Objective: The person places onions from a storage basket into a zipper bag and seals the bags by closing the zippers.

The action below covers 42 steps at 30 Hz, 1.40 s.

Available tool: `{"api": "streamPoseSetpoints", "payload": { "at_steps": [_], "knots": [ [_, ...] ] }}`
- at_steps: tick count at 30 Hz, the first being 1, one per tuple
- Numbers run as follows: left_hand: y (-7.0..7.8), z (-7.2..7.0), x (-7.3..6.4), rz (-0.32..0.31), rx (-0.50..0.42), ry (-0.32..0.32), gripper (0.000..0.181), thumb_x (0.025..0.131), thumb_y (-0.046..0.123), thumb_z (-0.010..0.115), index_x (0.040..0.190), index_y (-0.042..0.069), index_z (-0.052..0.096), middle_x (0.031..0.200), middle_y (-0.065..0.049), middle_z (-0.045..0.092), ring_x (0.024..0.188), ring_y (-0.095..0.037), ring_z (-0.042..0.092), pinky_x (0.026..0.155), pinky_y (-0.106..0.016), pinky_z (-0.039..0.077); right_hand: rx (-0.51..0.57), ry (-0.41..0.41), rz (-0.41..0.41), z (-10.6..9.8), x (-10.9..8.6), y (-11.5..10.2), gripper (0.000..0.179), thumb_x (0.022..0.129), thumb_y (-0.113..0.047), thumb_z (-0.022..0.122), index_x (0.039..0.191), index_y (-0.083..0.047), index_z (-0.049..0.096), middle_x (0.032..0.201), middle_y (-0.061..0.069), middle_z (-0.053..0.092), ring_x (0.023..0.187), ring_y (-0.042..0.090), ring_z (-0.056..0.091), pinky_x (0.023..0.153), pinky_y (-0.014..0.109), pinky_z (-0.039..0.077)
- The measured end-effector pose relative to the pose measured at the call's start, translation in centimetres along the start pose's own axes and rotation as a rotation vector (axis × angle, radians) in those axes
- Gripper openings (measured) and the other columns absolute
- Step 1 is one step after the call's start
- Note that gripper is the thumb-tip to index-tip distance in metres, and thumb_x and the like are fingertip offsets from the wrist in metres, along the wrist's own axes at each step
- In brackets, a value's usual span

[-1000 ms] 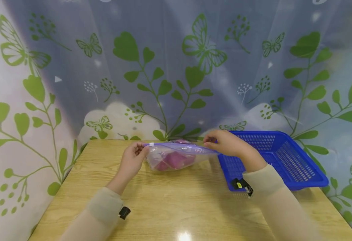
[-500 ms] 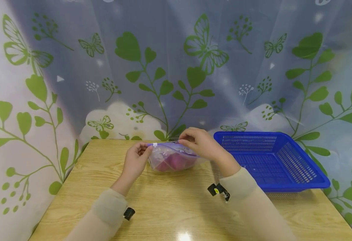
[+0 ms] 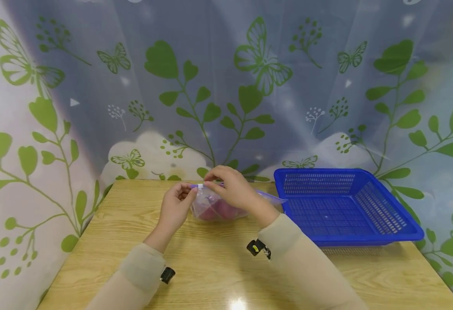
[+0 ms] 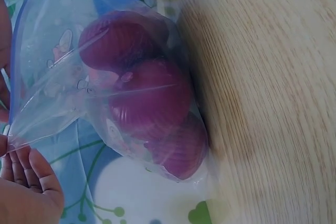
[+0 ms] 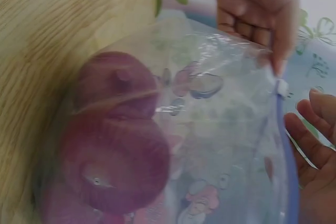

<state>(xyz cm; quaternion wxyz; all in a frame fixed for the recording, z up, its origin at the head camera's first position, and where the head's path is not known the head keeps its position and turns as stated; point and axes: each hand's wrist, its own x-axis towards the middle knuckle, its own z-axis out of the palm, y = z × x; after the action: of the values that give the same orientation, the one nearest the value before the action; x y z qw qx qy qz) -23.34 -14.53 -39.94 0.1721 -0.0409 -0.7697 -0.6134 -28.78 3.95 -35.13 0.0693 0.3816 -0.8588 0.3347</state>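
A clear zip bag (image 3: pixel 201 202) with a purple zip edge stands on the table, its mouth upward. Three red onions (image 4: pixel 152 98) show through its wall in the left wrist view. My left hand (image 3: pixel 173 206) pinches the bag's top corner between thumb and fingers. Close beside that corner sits the white slider (image 5: pixel 282 87) on the zip. My right hand (image 3: pixel 232 189) is over the zip edge near the slider; in the right wrist view its fingers (image 5: pixel 304 132) are spread and loosely bent, with nothing gripped. It hides part of the bag in the head view.
To the right, a blue plastic basket (image 3: pixel 346 237) rests on the wooden table (image 3: pixel 210 262). A patterned curtain (image 3: pixel 218 99) with green leaves and butterflies hangs behind the table. Each sleeve carries a small black wrist camera (image 3: pixel 168 274).
My right hand has moved left along the zip edge, from the bag's far right end to near the slider. My left hand still holds the corner.
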Motion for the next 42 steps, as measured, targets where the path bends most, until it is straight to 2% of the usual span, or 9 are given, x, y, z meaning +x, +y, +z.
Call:
{"api": "streamPoseSetpoints", "payload": {
  "at_steps": [3,5,11,18,27,34,42],
  "knots": [
    [1.4,0.0,-0.6,0.018,-0.006,-0.016,0.013,0.097,0.001,0.064,0.104,-0.010,0.061,0.091,-0.017,0.065,0.078,-0.013,0.055,0.067,-0.018,0.046,-0.027,-0.020,0.009,0.6,0.3,0.2,0.019,0.100,-0.026,0.064,0.112,-0.013,0.069,0.111,-0.003,0.066,0.108,0.015,0.061,0.094,0.033,0.052],
    [1.6,-0.1,-0.7,0.020,-0.003,-0.022,0.013,0.097,0.001,0.064,0.103,-0.010,0.061,0.091,-0.016,0.065,0.078,-0.012,0.055,0.067,-0.018,0.046,-0.027,-0.035,0.019,0.8,0.4,0.4,0.019,0.100,-0.027,0.064,0.113,-0.013,0.069,0.111,-0.003,0.066,0.109,0.015,0.061,0.094,0.033,0.052],
    [1.3,0.0,-0.7,0.010,0.001,-0.027,0.013,0.098,0.002,0.063,0.105,-0.009,0.062,0.094,-0.018,0.064,0.080,-0.014,0.055,0.069,-0.018,0.047,-0.015,-0.074,0.028,1.3,0.5,0.6,0.018,0.101,-0.025,0.061,0.114,-0.014,0.068,0.110,-0.003,0.066,0.107,0.013,0.061,0.095,0.033,0.051],
    [1.5,0.1,-0.8,0.008,-0.005,-0.031,0.013,0.097,0.001,0.063,0.104,-0.010,0.062,0.093,-0.020,0.064,0.079,-0.014,0.055,0.068,-0.017,0.047,-0.001,-0.065,0.037,1.4,0.6,0.8,0.016,0.100,-0.025,0.063,0.110,-0.015,0.070,0.104,-0.005,0.067,0.101,0.012,0.062,0.094,0.034,0.051],
    [-2.0,0.5,0.3,0.018,0.012,-0.012,0.016,0.097,0.008,0.066,0.106,-0.005,0.064,0.095,-0.017,0.066,0.081,-0.015,0.056,0.069,-0.018,0.048,0.006,-0.105,0.058,1.6,0.6,1.0,0.018,0.101,-0.024,0.061,0.114,-0.014,0.069,0.105,-0.004,0.067,0.098,0.011,0.062,0.091,0.032,0.051],
    [-2.3,0.4,0.2,0.056,0.029,-0.041,0.016,0.098,0.013,0.066,0.106,-0.002,0.065,0.095,-0.014,0.065,0.082,-0.018,0.058,0.069,-0.021,0.049,-0.005,-0.153,0.091,1.6,0.6,0.6,0.018,0.102,-0.022,0.059,0.113,-0.012,0.069,0.105,-0.003,0.066,0.096,0.012,0.063,0.085,0.030,0.054],
    [-1.9,-0.1,0.1,0.113,0.131,-0.058,0.017,0.100,0.018,0.064,0.105,0.001,0.065,0.095,-0.009,0.066,0.082,-0.019,0.059,0.069,-0.023,0.050,-0.065,-0.145,0.063,1.4,0.3,0.1,0.019,0.103,-0.026,0.057,0.110,-0.012,0.067,0.101,-0.002,0.065,0.088,0.010,0.062,0.076,0.025,0.053]
  ]
}}
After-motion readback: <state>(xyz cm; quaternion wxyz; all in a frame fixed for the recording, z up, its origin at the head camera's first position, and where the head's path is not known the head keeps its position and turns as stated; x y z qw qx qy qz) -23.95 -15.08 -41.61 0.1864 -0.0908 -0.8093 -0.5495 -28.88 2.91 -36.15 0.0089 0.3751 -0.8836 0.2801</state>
